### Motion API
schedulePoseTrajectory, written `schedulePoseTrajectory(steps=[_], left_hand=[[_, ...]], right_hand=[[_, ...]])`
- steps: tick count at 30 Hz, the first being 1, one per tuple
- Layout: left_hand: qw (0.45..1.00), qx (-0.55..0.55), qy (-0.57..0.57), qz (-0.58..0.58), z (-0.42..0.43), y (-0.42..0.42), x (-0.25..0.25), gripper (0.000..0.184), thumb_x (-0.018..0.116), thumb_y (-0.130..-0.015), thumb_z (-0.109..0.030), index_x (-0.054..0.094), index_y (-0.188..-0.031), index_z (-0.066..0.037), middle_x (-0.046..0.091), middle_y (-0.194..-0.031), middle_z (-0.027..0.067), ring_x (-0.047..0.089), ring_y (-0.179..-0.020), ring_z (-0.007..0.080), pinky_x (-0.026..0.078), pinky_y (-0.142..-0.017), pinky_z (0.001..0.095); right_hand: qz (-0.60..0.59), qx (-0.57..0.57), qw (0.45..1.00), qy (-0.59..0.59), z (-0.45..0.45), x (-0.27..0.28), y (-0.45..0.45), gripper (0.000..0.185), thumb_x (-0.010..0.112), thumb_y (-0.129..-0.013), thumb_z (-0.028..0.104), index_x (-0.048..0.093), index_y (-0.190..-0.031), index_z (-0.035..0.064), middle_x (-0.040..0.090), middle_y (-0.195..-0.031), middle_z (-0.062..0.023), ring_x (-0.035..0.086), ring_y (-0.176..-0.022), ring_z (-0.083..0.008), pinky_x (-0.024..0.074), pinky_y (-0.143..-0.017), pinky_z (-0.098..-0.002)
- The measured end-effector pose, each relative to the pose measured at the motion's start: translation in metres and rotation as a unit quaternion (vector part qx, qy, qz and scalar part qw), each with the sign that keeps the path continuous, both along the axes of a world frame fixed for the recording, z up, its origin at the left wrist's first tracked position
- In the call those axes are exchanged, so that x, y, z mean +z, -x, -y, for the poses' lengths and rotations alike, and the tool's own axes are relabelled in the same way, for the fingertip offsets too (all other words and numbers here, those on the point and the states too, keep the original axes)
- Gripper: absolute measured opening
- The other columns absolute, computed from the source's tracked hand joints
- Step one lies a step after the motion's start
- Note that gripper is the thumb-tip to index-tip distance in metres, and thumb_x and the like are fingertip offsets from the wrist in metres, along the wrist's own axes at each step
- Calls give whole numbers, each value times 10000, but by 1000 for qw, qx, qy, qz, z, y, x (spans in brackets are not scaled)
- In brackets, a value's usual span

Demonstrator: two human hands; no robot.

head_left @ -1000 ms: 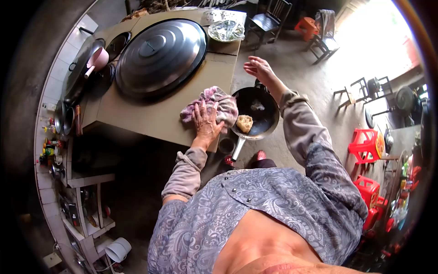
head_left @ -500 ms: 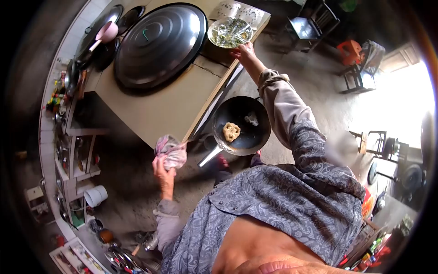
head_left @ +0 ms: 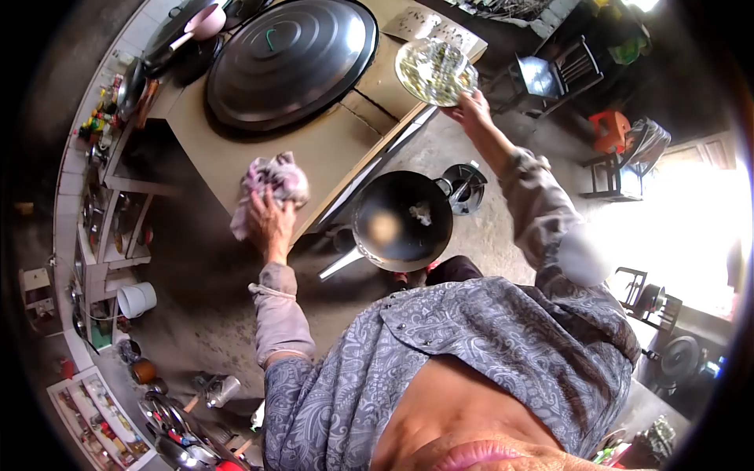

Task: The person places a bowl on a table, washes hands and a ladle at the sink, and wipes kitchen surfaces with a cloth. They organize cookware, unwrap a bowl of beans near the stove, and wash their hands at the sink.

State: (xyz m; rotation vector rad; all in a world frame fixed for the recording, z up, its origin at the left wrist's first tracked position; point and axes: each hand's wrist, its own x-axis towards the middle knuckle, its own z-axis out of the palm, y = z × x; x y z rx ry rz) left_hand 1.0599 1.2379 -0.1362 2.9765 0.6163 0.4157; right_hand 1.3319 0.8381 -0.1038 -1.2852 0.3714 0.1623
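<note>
A crumpled pink and white cloth is under the fingers of my left hand, at the near corner of the stove counter. My right hand grips the edge of a plate, which is tilted over the counter's right edge. Green and whitish bits cover the plate; I cannot tell what they are. Between my arms and below the counter sits a black wok. In it are a blurred golden-brown piece and a small pale scrap.
A large dark domed lid covers much of the counter. A pink ladle lies behind it on the left. Shelves with a white bucket stand on the left. Chairs and an orange stool are at the right.
My right hand has lifted and tilted the plate, moving it to the right. My left hand has brought the cloth up onto the counter corner. The view has shifted slightly.
</note>
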Motion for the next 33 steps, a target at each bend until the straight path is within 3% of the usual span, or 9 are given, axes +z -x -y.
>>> schedulePoseTrajectory(steps=[2,9,14,18,21,25,29,32,33], left_hand=[[999,-30,26,-11,45,-23,1,628,599,-789,-454,442,-1338,-192,316,-1411,206,300,-1247,478,266,-990,617],[994,-96,44,23,171,-162,-1,637,560,-817,-451,389,-1384,-218,336,-1401,199,302,-1256,441,250,-1010,601],[1000,-19,23,-3,235,-257,8,806,616,-742,-557,359,-1381,-138,362,-1361,226,328,-1233,423,296,-970,579],[996,-52,33,-56,260,-317,19,764,627,-723,-404,351,-1384,-136,362,-1381,209,329,-1263,397,287,-1005,561],[993,-69,36,-85,263,-359,32,629,597,-721,-310,470,-1304,-110,413,-1329,172,392,-1183,390,323,-980,558],[985,-150,74,-50,236,-373,9,509,520,-733,-144,548,-1241,-107,481,-1264,155,423,-1133,415,355,-991,453],[965,-227,111,-75,250,-353,21,517,520,-706,-21,582,-1203,-151,465,-1343,131,395,-1247,350,301,-1064,440],[920,-391,31,2,252,-306,10,368,593,-767,-59,606,-1130,-113,583,-1157,92,508,-1146,268,382,-999,416],[924,-319,210,-22,275,-281,25,307,617,-827,-119,593,-1129,-69,595,-1152,102,544,-1106,225,443,-930,372]], right_hand=[[-15,72,997,11,47,12,22,269,458,-902,98,432,-1167,61,615,-960,-109,669,-756,-216,604,-658,-348],[-30,172,984,36,188,23,72,352,491,-923,177,411,-1258,101,642,-965,-77,671,-724,-156,582,-643,-301],[-64,204,975,61,260,14,52,369,444,-910,96,391,-1275,89,660,-907,-95,677,-682,-167,586,-594,-287],[-78,227,967,80,310,17,20,406,467,-911,112,374,-1305,87,647,-877,-80,663,-671,-150,572,-590,-272],[-66,252,961,96,331,19,5,427,456,-914,105,357,-1329,85,644,-888,-85,656,-664,-147,570,-600,-275],[-28,304,948,92,331,34,-15,445,438,-929,115,331,-1361,93,630,-861,-72,646,-667,-140,565,-601,-273],[27,394,913,102,286,56,-57,396,437,-949,134,349,-1333,86,619,-807,-45,634,-653,-120,550,-594,-269],[50,439,895,68,225,73,-78,386,466,-964,203,360,-1319,94,627,-810,-42,627,-644,-110,540,-599,-259],[68,463,881,73,201,77,-84,389,480,-959,199,360,-1312,86,629,-802,-45,627,-642,-110,539,-600,-254]])
